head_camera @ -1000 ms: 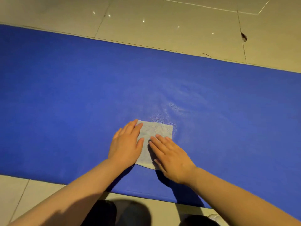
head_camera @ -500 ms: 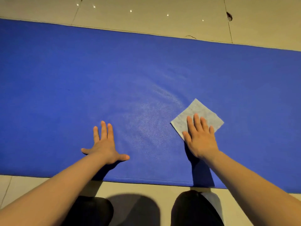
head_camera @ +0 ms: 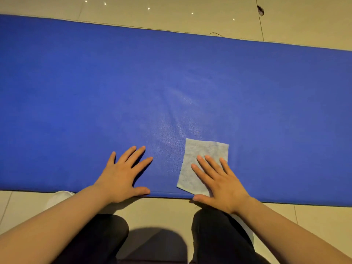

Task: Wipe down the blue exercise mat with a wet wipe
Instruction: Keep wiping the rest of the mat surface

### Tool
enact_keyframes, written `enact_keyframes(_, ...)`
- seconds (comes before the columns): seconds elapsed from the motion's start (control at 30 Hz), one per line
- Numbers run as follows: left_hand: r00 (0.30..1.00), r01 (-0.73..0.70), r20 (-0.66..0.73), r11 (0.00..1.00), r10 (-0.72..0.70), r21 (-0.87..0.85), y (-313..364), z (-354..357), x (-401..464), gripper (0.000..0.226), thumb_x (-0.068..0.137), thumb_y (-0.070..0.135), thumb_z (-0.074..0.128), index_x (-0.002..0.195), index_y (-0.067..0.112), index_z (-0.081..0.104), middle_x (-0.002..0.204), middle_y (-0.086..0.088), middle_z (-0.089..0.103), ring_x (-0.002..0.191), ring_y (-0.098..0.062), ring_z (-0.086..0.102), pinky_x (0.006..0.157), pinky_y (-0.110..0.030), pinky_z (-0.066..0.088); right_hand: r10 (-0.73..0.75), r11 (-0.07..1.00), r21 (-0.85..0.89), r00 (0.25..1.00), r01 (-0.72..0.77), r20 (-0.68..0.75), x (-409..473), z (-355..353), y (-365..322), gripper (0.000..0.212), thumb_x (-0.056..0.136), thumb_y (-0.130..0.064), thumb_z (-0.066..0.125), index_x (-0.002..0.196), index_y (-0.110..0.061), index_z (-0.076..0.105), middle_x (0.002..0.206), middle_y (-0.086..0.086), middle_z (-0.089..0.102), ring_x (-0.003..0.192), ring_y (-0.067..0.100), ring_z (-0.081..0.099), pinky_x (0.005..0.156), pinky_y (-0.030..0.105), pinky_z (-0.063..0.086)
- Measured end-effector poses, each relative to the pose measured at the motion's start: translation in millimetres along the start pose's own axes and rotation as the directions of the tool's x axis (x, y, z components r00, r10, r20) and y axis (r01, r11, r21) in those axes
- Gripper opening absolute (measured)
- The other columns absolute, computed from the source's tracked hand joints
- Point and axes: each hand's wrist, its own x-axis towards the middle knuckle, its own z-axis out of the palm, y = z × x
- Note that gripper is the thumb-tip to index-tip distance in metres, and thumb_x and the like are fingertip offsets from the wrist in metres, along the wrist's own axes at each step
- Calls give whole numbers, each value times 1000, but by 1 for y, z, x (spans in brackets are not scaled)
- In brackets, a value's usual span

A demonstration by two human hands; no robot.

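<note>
The blue exercise mat [head_camera: 95, 88] stretches across the floor from left to right. A pale grey wet wipe [head_camera: 200, 155] lies flat on it near the mat's front edge. My right hand [head_camera: 219, 181] presses on the wipe with straight, spread fingers, its thumb at the mat's edge. My left hand [head_camera: 123, 174] rests flat on the bare mat to the left of the wipe, fingers spread, holding nothing. A damp, shiny streak runs up the mat beyond the wipe.
Beige floor tiles [head_camera: 171, 14] lie beyond the mat's far edge, with a dark chip [head_camera: 260, 10] at a tile joint. My knees in dark trousers [head_camera: 106, 237] are on the tiles in front of the mat.
My left hand came off the wipe and now rests flat on the mat. My right hand slid the wipe right and away, then drew it back to the front edge.
</note>
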Motion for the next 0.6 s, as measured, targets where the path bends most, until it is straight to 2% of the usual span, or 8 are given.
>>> enact_keyframes(0.13, 996, -74, 52, 982, 66, 176, 3, 13, -11, 125, 54, 90, 55, 154, 23, 22, 160, -6, 21, 144, -27, 18, 94, -69, 36, 131, 991, -45, 989, -129, 70, -9, -1, -9, 110, 69, -89, 46, 152, -18, 31, 157, 10, 31, 142, 35, 32, 109, 63, 27)
enact_keyframes(0.2, 996, -77, 60, 983, 68, 169, 9, 4, -7, 119, 75, 60, 70, 154, 25, -12, 158, -4, -21, 149, -27, -9, 106, -67, 25, 137, 990, -32, 990, -136, 29, -4, -8, -14, 114, 69, -79, 61, 155, -17, 18, 160, 10, 18, 145, 36, 26, 110, 65, 25)
enact_keyframes(0.23, 992, -66, 117, 984, 47, 164, 13, -1, -10, 109, 86, 44, 66, 151, 26, -20, 153, -3, -30, 149, -29, -14, 110, -64, 22, 131, 991, -23, 991, -131, 31, -2, -12, -16, 111, 77, -74, 59, 156, -19, 1, 161, 8, -3, 148, 34, 7, 113, 61, 13)
enact_keyframes(0.3, 990, -137, 41, 981, 132, 141, 16, -9, -20, 102, 80, 30, 76, 155, 19, 8, 162, -14, 5, 146, -38, 20, 100, -60, 41, 153, 988, 11, 984, -155, 94, -5, -19, -19, 98, 90, -67, 43, 150, -21, -19, 151, 1, -30, 143, 28, -21, 117, 56, 0)
enact_keyframes(0.37, 977, -196, -36, 954, 209, 228, 10, -9, -34, 93, 45, 19, 96, 131, 9, 60, 132, -17, 60, 114, -38, 62, 70, -52, 58, 102, 994, 29, 995, -102, 11, -13, -25, -14, 90, 89, -71, 29, 156, -19, -1, 160, 4, -7, 148, 31, 3, 116, 60, 18)
enact_keyframes(0.4, 968, -192, -109, 946, 226, 263, 5, -8, -41, 87, 36, 10, 97, 119, 9, 69, 119, -16, 68, 103, -37, 68, 63, -50, 59, 95, 995, 32, 995, -95, -10, -19, -25, -10, 88, 88, -74, 26, 156, -19, 13, 161, 6, 12, 147, 32, 20, 113, 59, 27)
enact_keyframes(0.47, 926, -209, -252, 939, 280, 273, -1, -11, -53, 88, 33, -3, 93, 117, 8, 67, 111, -16, 71, 95, -36, 71, 61, -49, 59, 83, 995, 54, 995, -80, -50, -31, -20, 4, 83, 91, -76, 22, 155, -22, 21, 160, 6, 26, 146, 28, 27, 115, 55, 27)
enact_keyframes(0.6, 790, -301, -480, 923, 381, 238, 7, -60, -66, 84, 40, -11, 85, 113, 8, 50, 99, -14, 74, 86, -32, 73, 58, -43, 61, 103, 991, 104, 980, -86, -170, -38, -23, 4, 78, 95, -72, 21, 155, -22, 19, 160, 6, 23, 148, 26, 18, 116, 53, 17)
